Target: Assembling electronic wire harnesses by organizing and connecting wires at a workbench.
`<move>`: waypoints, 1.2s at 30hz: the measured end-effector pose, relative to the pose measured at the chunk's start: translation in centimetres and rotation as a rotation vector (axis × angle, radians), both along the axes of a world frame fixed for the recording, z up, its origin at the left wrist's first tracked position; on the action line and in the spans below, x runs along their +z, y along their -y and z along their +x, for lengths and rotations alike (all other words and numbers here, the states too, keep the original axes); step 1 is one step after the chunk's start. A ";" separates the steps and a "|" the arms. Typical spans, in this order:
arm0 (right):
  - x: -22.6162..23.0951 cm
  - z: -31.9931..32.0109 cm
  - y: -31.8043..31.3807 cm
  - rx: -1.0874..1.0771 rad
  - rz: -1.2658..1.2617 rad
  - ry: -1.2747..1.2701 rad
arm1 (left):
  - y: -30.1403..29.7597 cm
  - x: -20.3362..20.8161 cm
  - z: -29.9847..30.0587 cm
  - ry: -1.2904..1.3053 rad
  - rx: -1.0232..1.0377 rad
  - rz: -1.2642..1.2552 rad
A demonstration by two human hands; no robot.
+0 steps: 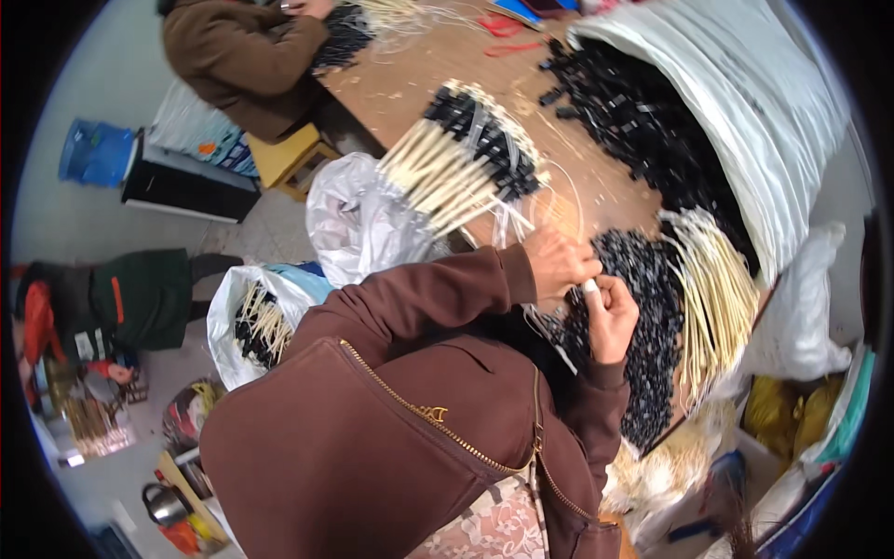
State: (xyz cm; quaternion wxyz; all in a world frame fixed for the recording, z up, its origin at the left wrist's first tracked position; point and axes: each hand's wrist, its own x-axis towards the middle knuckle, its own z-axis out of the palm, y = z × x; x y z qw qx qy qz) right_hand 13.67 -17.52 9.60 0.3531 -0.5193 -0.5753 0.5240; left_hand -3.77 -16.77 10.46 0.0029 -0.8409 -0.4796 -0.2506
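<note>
My left hand [557, 264] and my right hand [612, 317] meet at the table's near edge, fingers pinched together. What they hold is small and mostly hidden by the fingers. Something white shows at my right thumb tip; I cannot tell if it is a wrap or a held piece. A thin white cord [580, 200] loops up beside my left hand. Just beyond lies a stack of cream cords with black parts [456, 168]. Right of my hands spreads a heap of small black pieces [643, 326], with a bundle of loose cream cords [712, 298] along its right side.
A big white sack [745, 102] spills black pieces [619, 121] onto the brown table [410, 79]. Plastic bags [358, 219] hang left of the table, and an open bag of cords [223, 326] stands lower. A person in a brown sleeve [247, 65] works at the far left.
</note>
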 end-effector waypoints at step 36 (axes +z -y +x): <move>16.1 -1.2 33.2 0.558 0.386 0.017 | 42.6 13.8 2.6 0.197 0.666 0.145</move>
